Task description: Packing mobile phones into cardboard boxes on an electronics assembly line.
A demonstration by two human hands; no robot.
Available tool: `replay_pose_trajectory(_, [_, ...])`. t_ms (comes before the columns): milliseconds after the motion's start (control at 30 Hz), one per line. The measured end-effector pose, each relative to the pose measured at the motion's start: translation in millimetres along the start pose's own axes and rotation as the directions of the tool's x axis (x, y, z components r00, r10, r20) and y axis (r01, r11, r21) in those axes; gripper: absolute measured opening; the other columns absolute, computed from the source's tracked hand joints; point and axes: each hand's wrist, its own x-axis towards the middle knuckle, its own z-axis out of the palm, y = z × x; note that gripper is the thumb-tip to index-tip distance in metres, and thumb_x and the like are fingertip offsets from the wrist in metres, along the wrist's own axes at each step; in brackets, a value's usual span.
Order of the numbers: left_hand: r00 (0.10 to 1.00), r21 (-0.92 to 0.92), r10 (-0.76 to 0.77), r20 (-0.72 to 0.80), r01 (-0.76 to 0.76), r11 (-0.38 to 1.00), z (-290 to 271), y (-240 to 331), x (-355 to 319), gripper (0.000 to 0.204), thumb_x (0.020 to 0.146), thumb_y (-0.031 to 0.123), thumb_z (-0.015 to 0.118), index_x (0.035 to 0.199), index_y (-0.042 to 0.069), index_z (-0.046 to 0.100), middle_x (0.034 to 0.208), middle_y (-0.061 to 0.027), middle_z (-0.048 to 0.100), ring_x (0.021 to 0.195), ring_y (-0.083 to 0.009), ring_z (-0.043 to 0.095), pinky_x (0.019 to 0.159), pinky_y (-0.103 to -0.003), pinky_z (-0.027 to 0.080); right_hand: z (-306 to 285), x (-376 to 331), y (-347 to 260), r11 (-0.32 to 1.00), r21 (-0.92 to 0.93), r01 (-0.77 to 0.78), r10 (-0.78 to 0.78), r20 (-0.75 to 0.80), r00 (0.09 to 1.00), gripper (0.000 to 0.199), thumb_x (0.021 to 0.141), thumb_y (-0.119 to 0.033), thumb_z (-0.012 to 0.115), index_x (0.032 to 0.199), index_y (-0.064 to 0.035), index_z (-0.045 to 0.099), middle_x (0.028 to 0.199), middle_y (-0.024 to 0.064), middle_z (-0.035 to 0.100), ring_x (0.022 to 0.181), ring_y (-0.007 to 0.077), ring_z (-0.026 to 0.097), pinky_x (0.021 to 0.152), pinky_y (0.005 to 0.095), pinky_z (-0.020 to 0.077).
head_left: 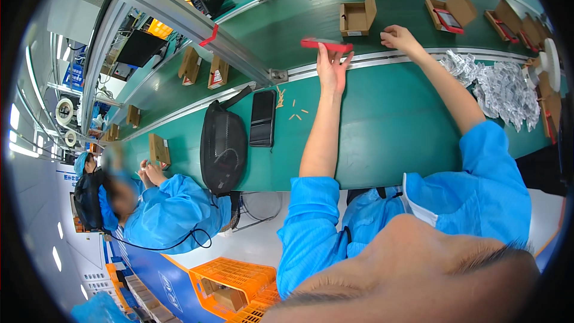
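Observation:
My left hand reaches out to the metal rail of the green conveyor belt and holds a flat red tray-like piece by its edge, level above the rail. My right hand is just to the right of it, fingers curled against the belt's edge, with nothing visible in it. An open brown cardboard box stands on the far belt just beyond both hands. Both my arms wear blue sleeves.
More open boxes with red pieces ride the far belt at right. A heap of white sachets lies at right. A black phone, a black pouch and small tan bits lie left. A co-worker in blue sits farther left; an orange crate is below.

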Motion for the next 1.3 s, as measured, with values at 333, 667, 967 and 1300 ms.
replay_pose_trajectory(333, [0.981, 0.233, 0.127, -0.150, -0.090, 0.968, 9, -7, -4, 0.036, 0.086, 0.031, 0.065, 0.096, 0.000, 0.052, 0.093, -0.0106, 0.060, 0.084, -0.0229, 0.064, 0.080, -0.036, 0.055, 56, -66, -48, 0.217, -0.597, 0.772, -0.897, 0.190, 0.399, 0.021, 0.080, -0.020, 0.067, 0.092, -0.0051, 0.059, 0.079, 0.0079, 0.053, 0.069, 0.0239, 0.054, 0.067, 0.0349, 0.0446])
replay_pose_trajectory(667, [0.970, 0.269, 0.194, -0.150, -0.149, 0.952, 6, -12, -5, 0.039, 0.086, 0.034, 0.064, 0.102, 0.001, 0.051, 0.096, -0.0111, 0.062, 0.086, -0.0210, 0.064, 0.082, -0.034, 0.053, 92, -48, -22, 0.985, -0.094, 0.147, -0.147, 0.003, 0.989, 0.028, 0.082, -0.029, 0.066, 0.089, -0.0026, 0.072, 0.070, 0.0055, 0.064, 0.053, 0.0120, 0.052, 0.050, 0.0292, 0.0417])
replay_pose_trajectory(967, [0.951, 0.354, 0.308, -0.042, -0.274, 0.894, 17, -23, -8, 0.033, 0.085, 0.019, 0.067, 0.105, 0.001, 0.048, 0.095, -0.0087, 0.058, 0.090, -0.0178, 0.060, 0.084, -0.032, 0.051, 89, -55, -20, 0.928, 0.355, 0.111, -0.100, -0.049, 0.994, 0.017, 0.078, -0.011, 0.061, 0.088, -0.0009, 0.071, 0.065, 0.0029, 0.062, 0.052, 0.0072, 0.048, 0.049, 0.0227, 0.0370])
replay_pose_trajectory(1300, [0.975, 0.337, 0.220, 0.009, -0.210, 0.918, 5, -7, -6, 0.033, 0.086, 0.024, 0.066, 0.105, 0.004, 0.047, 0.103, -0.0092, 0.057, 0.088, -0.0238, 0.063, 0.088, -0.042, 0.051, -39, -113, -40, 0.821, -0.515, 0.248, -0.130, 0.255, 0.958, 0.019, 0.073, -0.020, 0.059, 0.074, -0.0031, 0.067, 0.066, 0.0131, 0.063, 0.055, 0.0241, 0.060, 0.055, 0.0372, 0.0477])
